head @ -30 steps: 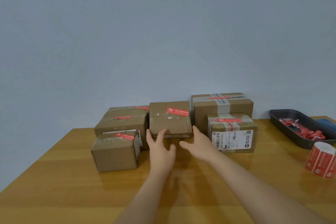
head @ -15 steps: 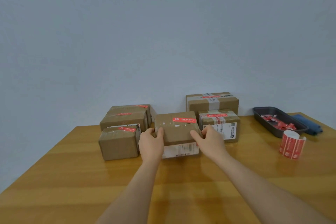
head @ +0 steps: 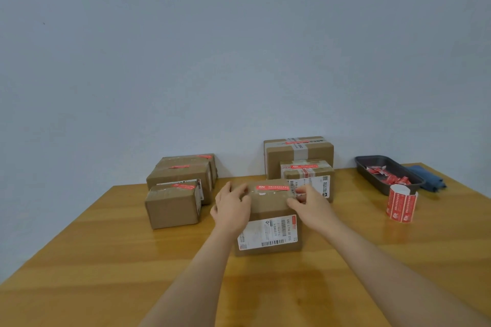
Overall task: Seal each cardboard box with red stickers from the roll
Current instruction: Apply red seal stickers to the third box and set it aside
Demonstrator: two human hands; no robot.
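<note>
A cardboard box (head: 268, 207) with a red sticker on its top and a white shipping label on its front stands on the table in front of me. My left hand (head: 232, 208) grips its left top edge, fingers curled over the top. My right hand (head: 310, 207) grips its right top edge. The roll of red stickers (head: 401, 203) stands upright to the right, about a hand's width from my right hand.
Three stickered boxes (head: 174, 203) are grouped at the left, two more (head: 305, 167) stand behind at the wall. A dark tray (head: 372, 164) with red sticker scraps and a blue cloth (head: 427, 178) lie at the far right. The wooden table (head: 106, 260) stretches toward me.
Both hands reached to the middle box at the back, took hold of its sides and pulled it toward me, away from the other boxes.
</note>
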